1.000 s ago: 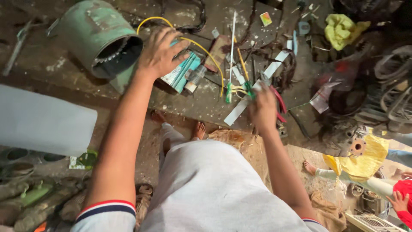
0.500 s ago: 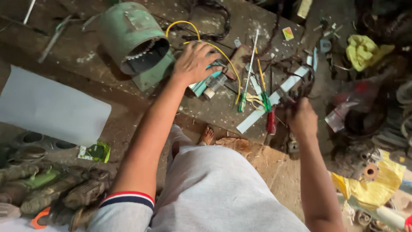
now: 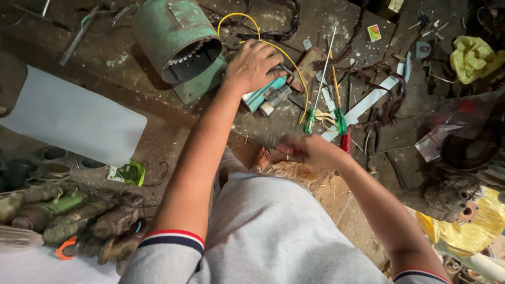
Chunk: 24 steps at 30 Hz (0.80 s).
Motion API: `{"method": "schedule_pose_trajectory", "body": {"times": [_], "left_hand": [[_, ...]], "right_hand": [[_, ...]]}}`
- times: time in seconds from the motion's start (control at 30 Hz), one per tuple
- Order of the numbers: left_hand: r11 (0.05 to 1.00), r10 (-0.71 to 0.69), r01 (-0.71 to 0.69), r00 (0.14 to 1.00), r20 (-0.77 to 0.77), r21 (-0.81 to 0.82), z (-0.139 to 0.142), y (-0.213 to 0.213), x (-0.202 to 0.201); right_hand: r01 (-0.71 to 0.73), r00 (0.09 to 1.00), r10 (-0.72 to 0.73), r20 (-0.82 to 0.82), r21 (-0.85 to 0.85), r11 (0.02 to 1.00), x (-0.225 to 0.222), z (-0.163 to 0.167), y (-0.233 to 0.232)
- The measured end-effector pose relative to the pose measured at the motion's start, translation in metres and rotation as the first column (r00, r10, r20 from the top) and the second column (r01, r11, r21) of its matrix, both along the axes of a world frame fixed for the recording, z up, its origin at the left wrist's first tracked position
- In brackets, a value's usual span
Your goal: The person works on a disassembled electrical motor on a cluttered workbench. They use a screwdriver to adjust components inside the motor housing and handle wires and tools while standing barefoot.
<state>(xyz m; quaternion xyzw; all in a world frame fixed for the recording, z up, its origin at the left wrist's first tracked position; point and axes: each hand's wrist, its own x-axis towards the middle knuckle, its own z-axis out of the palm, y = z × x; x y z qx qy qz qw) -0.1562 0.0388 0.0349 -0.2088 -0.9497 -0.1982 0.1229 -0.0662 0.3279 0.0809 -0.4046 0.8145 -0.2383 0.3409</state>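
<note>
My left hand (image 3: 253, 64) lies palm down on the dirty workbench, its fingers curled over some teal and white flat pieces (image 3: 261, 94), just right of a green cylindrical motor housing (image 3: 176, 42). A yellow wire (image 3: 236, 16) loops past that hand. My right hand (image 3: 311, 150) is blurred at the bench's near edge. Its fingers are closed around something small and reddish (image 3: 284, 149); I cannot tell what it is. Two green-handled screwdrivers (image 3: 339, 120) and a red handle (image 3: 345, 142) lie just beyond the right hand.
A white strip (image 3: 368, 102) and tangled dark wires (image 3: 389, 100) cover the bench's right side, with a yellow cloth (image 3: 473, 55) beyond. A pale sheet (image 3: 68, 118) lies at the left. Worn power tools (image 3: 79, 221) sit at lower left. A bare foot (image 3: 261, 158) shows below the bench.
My right hand has pulled back from the screwdrivers toward the bench's near edge and to the left. My left hand has stayed on the teal pieces.
</note>
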Motion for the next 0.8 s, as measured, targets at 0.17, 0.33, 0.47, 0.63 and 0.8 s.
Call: {"method": "schedule_pose_trajectory", "body": {"times": [0.17,0.33,0.47,0.63,0.8], "left_hand": [[0.999,0.036,-0.036,0.999,-0.007,-0.017,0.001,0.004,-0.003],[1.000,0.028,-0.028,0.999,-0.029,-0.008,-0.001,0.004,-0.004],[1.000,0.020,-0.020,0.999,-0.026,-0.009,0.000,0.002,-0.002],[1.000,0.022,-0.022,0.999,-0.049,-0.007,0.003,0.003,-0.003],[1.000,0.017,-0.017,0.998,-0.067,0.001,-0.003,0.004,-0.003]], "right_hand": [[0.092,0.995,-0.089,0.048,-0.070,0.993,0.010,-0.012,-0.007],[0.324,0.944,-0.317,0.095,-0.076,0.943,0.018,-0.010,-0.004],[0.013,0.983,-0.058,0.173,0.253,0.968,0.025,-0.016,-0.004],[0.423,0.900,-0.405,0.162,-0.096,0.901,0.033,-0.041,-0.001],[0.138,0.967,-0.151,0.205,0.073,0.988,0.041,-0.055,0.005]]}}
